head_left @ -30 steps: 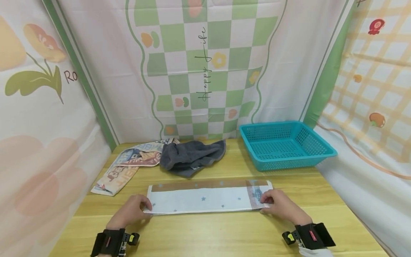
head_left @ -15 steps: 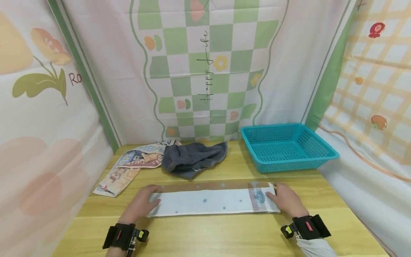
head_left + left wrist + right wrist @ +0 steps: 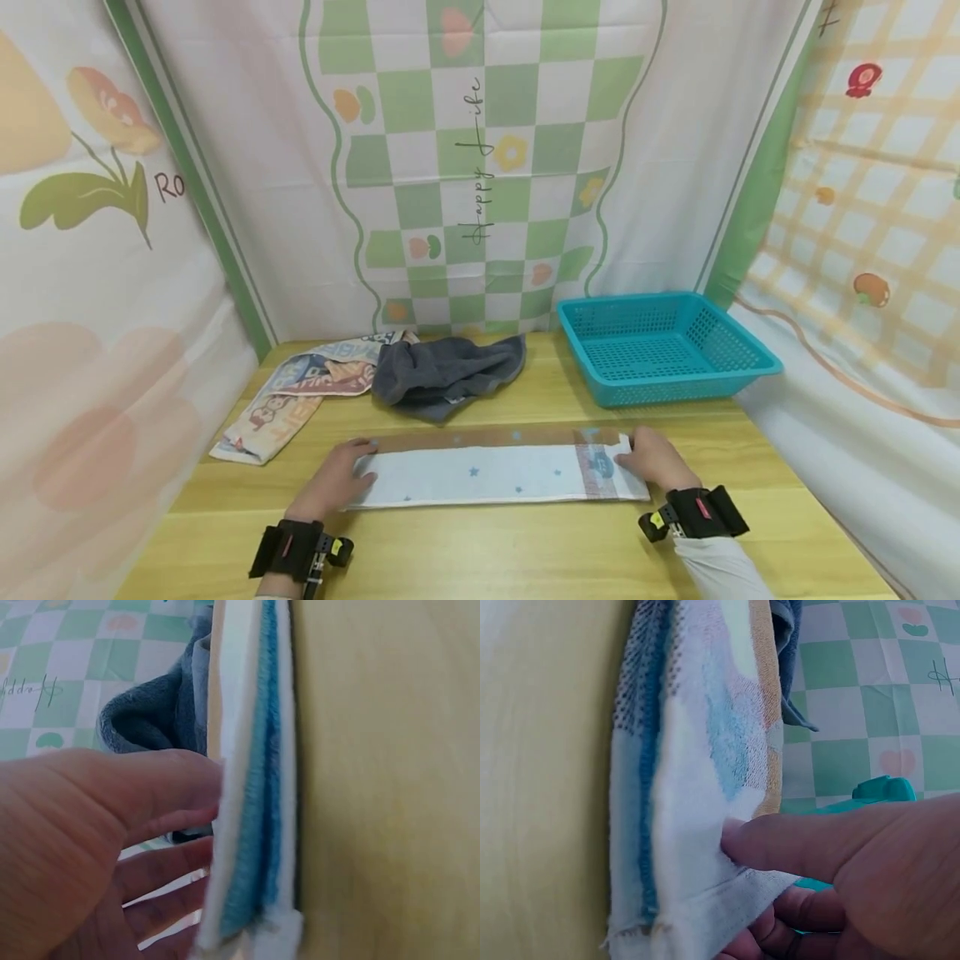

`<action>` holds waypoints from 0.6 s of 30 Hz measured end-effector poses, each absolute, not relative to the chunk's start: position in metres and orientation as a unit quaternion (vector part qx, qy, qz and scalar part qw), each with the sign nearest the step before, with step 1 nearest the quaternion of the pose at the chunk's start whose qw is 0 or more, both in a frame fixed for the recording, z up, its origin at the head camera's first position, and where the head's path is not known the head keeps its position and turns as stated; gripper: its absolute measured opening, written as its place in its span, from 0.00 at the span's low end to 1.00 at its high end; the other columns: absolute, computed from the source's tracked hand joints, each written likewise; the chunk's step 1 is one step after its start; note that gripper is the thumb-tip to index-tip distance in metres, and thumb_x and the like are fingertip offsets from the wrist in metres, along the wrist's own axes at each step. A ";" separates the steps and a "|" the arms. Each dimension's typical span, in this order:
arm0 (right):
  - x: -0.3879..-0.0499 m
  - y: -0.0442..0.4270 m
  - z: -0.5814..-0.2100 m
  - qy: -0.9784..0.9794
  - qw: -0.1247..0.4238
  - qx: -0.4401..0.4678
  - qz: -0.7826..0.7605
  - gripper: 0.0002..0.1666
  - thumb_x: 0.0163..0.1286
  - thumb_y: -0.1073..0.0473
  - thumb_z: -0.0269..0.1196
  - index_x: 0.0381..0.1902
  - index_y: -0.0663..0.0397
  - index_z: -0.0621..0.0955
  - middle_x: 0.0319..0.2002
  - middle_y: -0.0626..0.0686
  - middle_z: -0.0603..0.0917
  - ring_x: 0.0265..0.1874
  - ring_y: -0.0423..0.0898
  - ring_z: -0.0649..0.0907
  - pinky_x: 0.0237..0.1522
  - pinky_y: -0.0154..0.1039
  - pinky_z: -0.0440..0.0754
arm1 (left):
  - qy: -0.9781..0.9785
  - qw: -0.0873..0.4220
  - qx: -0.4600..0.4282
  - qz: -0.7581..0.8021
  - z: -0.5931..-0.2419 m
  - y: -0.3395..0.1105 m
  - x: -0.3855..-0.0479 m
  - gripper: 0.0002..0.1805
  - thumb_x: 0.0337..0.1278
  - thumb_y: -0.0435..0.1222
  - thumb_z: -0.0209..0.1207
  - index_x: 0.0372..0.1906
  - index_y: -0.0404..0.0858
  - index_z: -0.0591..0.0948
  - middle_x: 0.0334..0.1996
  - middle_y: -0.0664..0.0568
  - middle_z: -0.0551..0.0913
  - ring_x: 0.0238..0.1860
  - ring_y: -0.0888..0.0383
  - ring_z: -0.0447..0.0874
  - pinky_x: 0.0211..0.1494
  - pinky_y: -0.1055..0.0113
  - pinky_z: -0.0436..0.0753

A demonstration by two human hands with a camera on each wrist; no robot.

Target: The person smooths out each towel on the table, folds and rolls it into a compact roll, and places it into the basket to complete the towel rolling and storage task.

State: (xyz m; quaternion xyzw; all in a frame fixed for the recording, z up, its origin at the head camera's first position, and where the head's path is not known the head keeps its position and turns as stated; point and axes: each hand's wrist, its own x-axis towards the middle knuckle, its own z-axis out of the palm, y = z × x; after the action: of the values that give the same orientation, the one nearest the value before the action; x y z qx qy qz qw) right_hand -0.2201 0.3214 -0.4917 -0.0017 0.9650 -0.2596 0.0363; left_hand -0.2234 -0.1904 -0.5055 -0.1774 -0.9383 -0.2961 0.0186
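A long folded towel (image 3: 517, 471), white with blue stars and a tan band along its far side, lies across the table. My left hand (image 3: 333, 479) is at its left end, thumb on top. In the left wrist view the left fingers (image 3: 165, 866) reach behind the towel, their tips hidden. At the right end, my right hand (image 3: 660, 461) pinches the far corner. The right thumb (image 3: 780, 841) presses the white border in the right wrist view, with curled fingers below it. Blue inner layers show along the near edge.
Behind the folded towel lie a crumpled dark grey towel (image 3: 442, 375) and a loosely folded printed towel (image 3: 277, 412). A turquoise plastic basket (image 3: 675, 389) stands at the back right. Patterned cloth (image 3: 540, 192) hangs around the wooden table (image 3: 480, 550).
Both hands have shifted from the towel's near corners to its far corners, farther from me. The towel has stayed nearly in place. The other towels and the basket have not moved.
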 end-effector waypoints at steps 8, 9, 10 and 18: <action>-0.221 0.322 -0.496 0.958 0.043 0.007 -0.284 0.19 0.62 0.67 0.64 0.19 0.54 0.66 0.21 0.48 0.61 0.22 0.45 0.66 0.26 0.38 0.61 | -0.944 0.006 -0.155 -0.290 -0.504 -0.186 -0.223 0.21 0.55 0.28 0.70 0.55 0.28 0.84 0.57 0.34 0.81 0.61 0.32 0.76 0.65 0.40 0.74; -0.222 0.323 -0.497 0.956 0.043 0.009 -0.288 0.18 0.62 0.67 0.64 0.20 0.55 0.67 0.21 0.49 0.62 0.22 0.46 0.67 0.27 0.38 0.62 | -0.945 0.007 -0.152 -0.289 -0.505 -0.185 -0.223 0.21 0.55 0.28 0.70 0.55 0.28 0.84 0.56 0.35 0.81 0.61 0.32 0.76 0.65 0.40 0.74; -0.222 0.324 -0.498 0.955 0.043 0.011 -0.294 0.17 0.62 0.67 0.64 0.21 0.56 0.67 0.22 0.49 0.62 0.23 0.46 0.67 0.27 0.38 0.62 | -0.946 0.011 -0.150 -0.287 -0.505 -0.185 -0.224 0.20 0.55 0.28 0.70 0.54 0.28 0.84 0.56 0.35 0.81 0.60 0.32 0.77 0.65 0.40 0.74; -0.225 0.338 -0.496 0.948 0.036 0.022 -0.316 0.24 0.64 0.66 0.67 0.50 0.83 0.75 0.42 0.71 0.81 0.40 0.60 0.82 0.42 0.53 0.82 | -0.948 0.043 -0.153 -0.274 -0.506 -0.172 -0.227 0.17 0.51 0.27 0.71 0.49 0.30 0.87 0.50 0.36 0.83 0.53 0.35 0.81 0.59 0.42 0.79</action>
State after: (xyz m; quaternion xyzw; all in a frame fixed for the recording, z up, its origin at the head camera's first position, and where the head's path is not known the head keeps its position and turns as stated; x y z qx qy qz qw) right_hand -0.2248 0.3381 -0.4956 0.0218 0.9477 -0.3164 0.0359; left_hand -0.2272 -0.1723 -0.5056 -0.1532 -0.9485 -0.2740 0.0433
